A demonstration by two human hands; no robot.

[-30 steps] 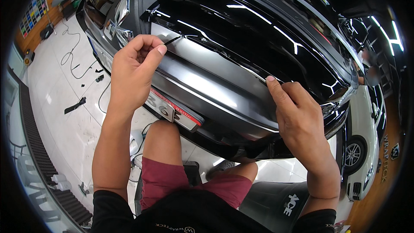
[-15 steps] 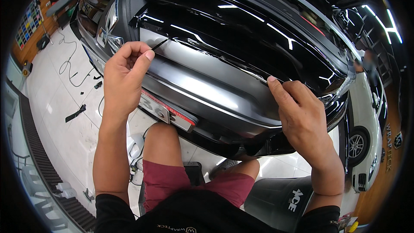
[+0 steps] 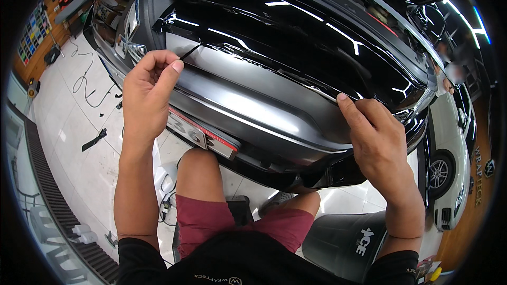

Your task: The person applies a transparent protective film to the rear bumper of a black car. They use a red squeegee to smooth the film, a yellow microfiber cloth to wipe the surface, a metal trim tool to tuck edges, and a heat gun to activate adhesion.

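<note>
A glossy black film (image 3: 274,31) covers the upper part of a car's end panel, above a bare satin-grey strip (image 3: 248,113). Near the film's left end, my left hand (image 3: 150,89) is closed, pinching a thin black strip (image 3: 190,51) between thumb and forefinger. The strip runs taut from my fingers up to the film's edge. On the right, my right hand (image 3: 377,140) has its thumb tip at the film's lower edge. Its other fingers are curled, their tips hidden, so what they hold cannot be made out.
A number plate (image 3: 203,137) hangs below the panel, above my knees. A dark bin (image 3: 338,237) stands right of my legs. A white car (image 3: 446,163) is parked at the right, with another person (image 3: 446,76) beyond. A cable (image 3: 82,82) and black scraps (image 3: 95,140) lie on the left floor.
My left hand has shifted slightly left with the strip. My right hand has moved a little to the right along the film's edge. The person at far right has moved.
</note>
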